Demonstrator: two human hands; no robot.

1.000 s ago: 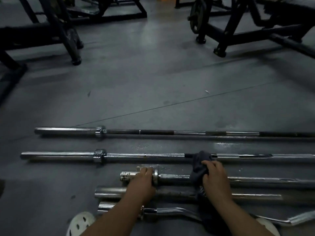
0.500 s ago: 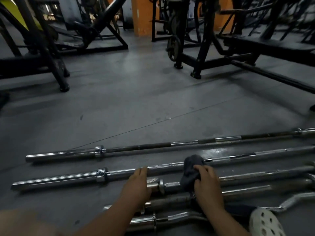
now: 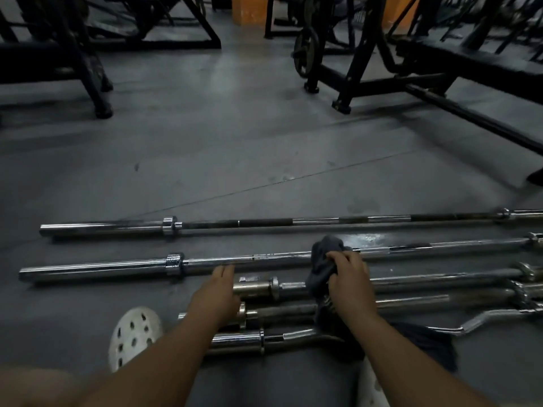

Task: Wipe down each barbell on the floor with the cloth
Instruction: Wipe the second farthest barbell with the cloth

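On floor (image 3: 235,148): right hand (image 3: 349,277) grips cloth (image 3: 321,267) on short barbell (image 3: 440,279) shaft; left hand (image 3: 216,292), fingers straight together, rests on its sleeve end.

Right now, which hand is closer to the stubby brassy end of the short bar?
Left. The left hand sits right beside the stubby end; the right hand is farther off to its right, gripping the cloth.

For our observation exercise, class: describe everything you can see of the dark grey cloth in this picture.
The dark grey cloth looks like soft, crumpled fabric, bunched into folds. Its top lump lies against the long chrome barbell; the rest drapes down across the shorter bar with the brass-coloured sleeve. The right hand grips it, fingers curled over its right side.
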